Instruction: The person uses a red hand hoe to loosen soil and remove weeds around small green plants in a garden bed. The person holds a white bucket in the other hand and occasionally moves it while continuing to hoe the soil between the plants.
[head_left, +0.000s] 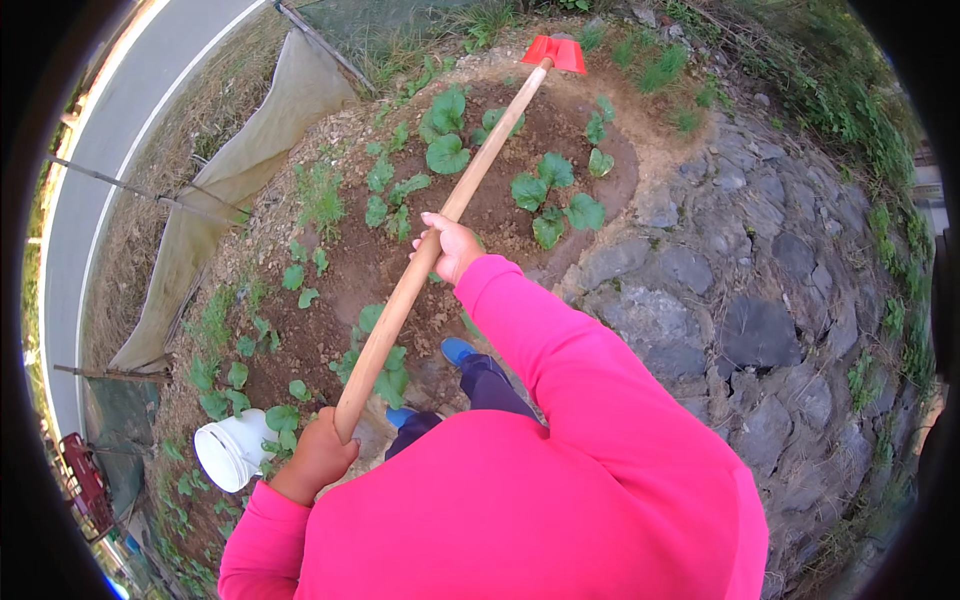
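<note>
A long wooden handle (390, 319) runs diagonally up and away from me, with a red blade-like head (553, 54) at its far end, over the bed's far edge. Near the handle's lower end, my left hand (319, 456) is closed around the wood. Farther up, about the middle of the handle, my right hand (448, 246) grips it from the right side, fingertips showing on its left. Beneath the handle lies brown soil (480, 196) with broad-leaved green plants (448, 154). More such plants (556, 193) grow to the right of the handle.
A white plastic bucket (232, 450) lies tipped among plants beside my left hand. A stone wall (682, 300) borders the bed on the right. Pale fabric fencing (217, 191) on sticks stands at left, with a road (135, 97) beyond. My blue shoes (456, 350) are on the soil.
</note>
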